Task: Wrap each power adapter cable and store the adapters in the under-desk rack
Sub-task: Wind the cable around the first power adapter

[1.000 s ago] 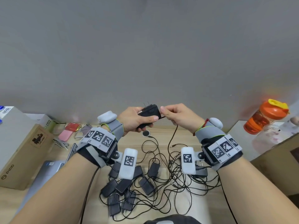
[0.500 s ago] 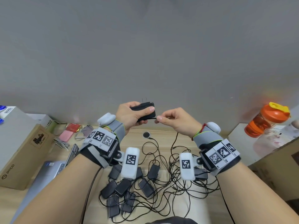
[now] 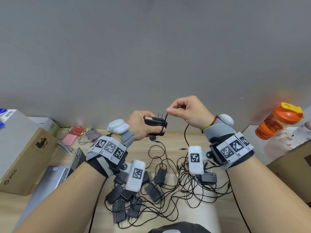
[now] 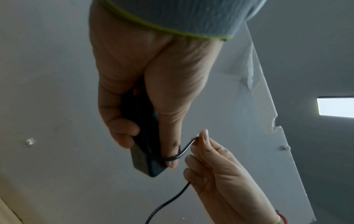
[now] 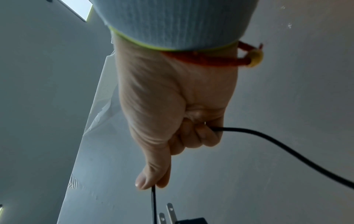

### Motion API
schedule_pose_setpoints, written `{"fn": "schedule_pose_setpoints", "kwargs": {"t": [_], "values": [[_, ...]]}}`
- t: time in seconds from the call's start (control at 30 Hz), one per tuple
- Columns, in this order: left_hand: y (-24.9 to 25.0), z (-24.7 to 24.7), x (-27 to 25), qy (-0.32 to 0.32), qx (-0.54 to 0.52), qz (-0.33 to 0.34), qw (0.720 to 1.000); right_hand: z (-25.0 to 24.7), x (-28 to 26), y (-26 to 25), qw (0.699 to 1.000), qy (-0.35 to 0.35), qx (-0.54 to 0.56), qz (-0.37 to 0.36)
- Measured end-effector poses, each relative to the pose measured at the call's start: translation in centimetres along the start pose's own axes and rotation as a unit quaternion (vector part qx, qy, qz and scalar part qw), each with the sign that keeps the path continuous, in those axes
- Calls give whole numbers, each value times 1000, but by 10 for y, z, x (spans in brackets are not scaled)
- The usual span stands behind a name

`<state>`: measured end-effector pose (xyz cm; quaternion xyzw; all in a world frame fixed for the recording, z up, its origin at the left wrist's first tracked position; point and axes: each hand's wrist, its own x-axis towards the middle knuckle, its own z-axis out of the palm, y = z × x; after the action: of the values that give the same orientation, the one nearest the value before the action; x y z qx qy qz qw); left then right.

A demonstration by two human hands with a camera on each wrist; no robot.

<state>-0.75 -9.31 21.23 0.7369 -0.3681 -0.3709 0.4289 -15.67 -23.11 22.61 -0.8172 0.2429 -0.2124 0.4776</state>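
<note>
Left hand (image 3: 143,125) wrapped around power adapter (image 3: 155,122), long axis crosswise, prongs up. Right hand (image 3: 188,111) just above and beside, pinching cable (image 3: 165,117), drawn up over adapter's end; probably one turn laid. Loose adapters (image 3: 134,199) below both wrists.

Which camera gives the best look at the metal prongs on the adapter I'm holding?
The right wrist view: the prongs stand large and sharp above the adapter. The head view shows them small but clear, rising from the adapter in the left hand. The left wrist view hides them.
</note>
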Motion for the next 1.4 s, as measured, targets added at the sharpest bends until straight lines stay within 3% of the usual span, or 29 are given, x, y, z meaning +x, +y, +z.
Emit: {"fn": "schedule_pose_setpoints", "kwargs": {"t": [0.17,0.37,0.63,0.8,1.0,1.23,1.4], "values": [[10,1,-6,-61,-2,30,998,0,8,-1,999,4,30,-11],[19,-1,-11,-84,-18,70,994,9,7,14,999,7,30,11],[17,-3,-5,-65,-33,95,993,27,-2,30,995,-21,71,67],[19,-4,1,-1,-73,104,992,33,-11,29,993,-69,60,68],[9,-8,13,52,-85,87,991,32,-19,10,992,-116,-52,21],[3,-13,12,13,-48,55,997,8,-14,-2,996,-77,-43,-17],[6,-11,8,-44,34,73,996,-2,-6,-8,999,-24,-1,-37]]}}
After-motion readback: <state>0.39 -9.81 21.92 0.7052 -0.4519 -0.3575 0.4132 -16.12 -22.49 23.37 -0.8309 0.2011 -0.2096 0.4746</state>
